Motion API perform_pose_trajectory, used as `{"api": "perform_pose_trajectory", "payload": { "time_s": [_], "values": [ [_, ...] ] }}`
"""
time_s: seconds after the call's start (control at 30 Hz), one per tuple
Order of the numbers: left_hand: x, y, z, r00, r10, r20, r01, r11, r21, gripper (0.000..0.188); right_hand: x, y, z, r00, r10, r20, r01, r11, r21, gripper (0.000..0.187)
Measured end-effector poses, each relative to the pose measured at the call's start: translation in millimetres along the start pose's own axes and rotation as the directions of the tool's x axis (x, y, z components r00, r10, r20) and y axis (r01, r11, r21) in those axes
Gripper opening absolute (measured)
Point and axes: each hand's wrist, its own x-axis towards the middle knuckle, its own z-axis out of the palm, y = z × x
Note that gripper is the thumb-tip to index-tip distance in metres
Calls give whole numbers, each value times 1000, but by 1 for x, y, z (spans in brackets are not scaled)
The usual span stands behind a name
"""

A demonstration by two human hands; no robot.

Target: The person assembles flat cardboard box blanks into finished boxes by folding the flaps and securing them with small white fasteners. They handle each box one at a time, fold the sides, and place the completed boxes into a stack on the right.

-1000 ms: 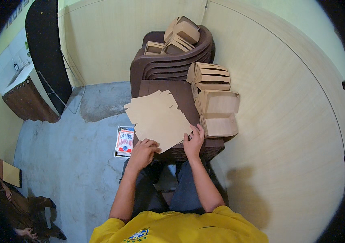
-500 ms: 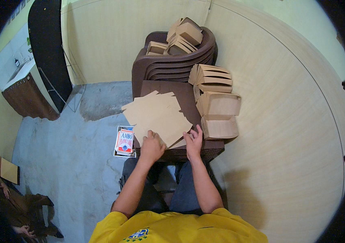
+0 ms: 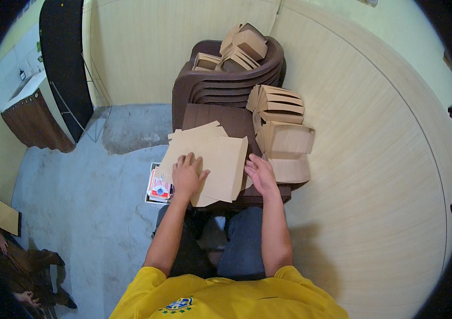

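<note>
A flat brown cardboard box blank [image 3: 218, 159] lies across the seat of the stacked brown chairs [image 3: 218, 114], its right side creased into a narrow flap. More cardboard shows beneath it at the far and near edges. My left hand [image 3: 188, 174] rests on the blank's left part, palm down and fingers spread. Just off the creased right edge is my right hand [image 3: 261, 173], its fingers stretched out and apart; whether they touch the cardboard I cannot tell.
Nested folded cardboard boxes [image 3: 284, 143] stand right of the seat; other folded boxes [image 3: 239, 53] sit at the chairs' far end. A white box [image 3: 158, 186] of card packs is left of the blank. Another person's hand [image 3: 27, 299] shows at lower left, near a framed panel [image 3: 7, 216].
The blank has turned squarer to me and shows a creased right side. My left hand has moved up and left and flattened out; my right hand has shifted slightly right, off the edge.
</note>
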Motion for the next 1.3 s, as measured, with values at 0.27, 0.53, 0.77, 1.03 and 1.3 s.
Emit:
{"api": "perform_pose_trajectory", "payload": {
  "time_s": [0.27,0.53,0.77,1.03,1.3],
  "values": [
    [3,25,15,996,-72,57,70,997,30,45,-18,10,-5,994,-67,83,87,960,-266,61],
    [10,42,39,992,124,34,-124,992,-3,53,-11,19,-6,977,-68,202,35,987,159,59],
    [9,41,43,983,90,158,-80,995,-65,61,-22,35,3,966,-102,238,6,928,373,66],
    [16,42,28,959,82,271,-80,997,-17,59,-20,63,40,793,-350,499,447,890,-86,91],
    [43,-23,50,896,98,434,98,908,-407,45,-30,74,56,728,-233,645,679,375,-631,66]
  ]
}}
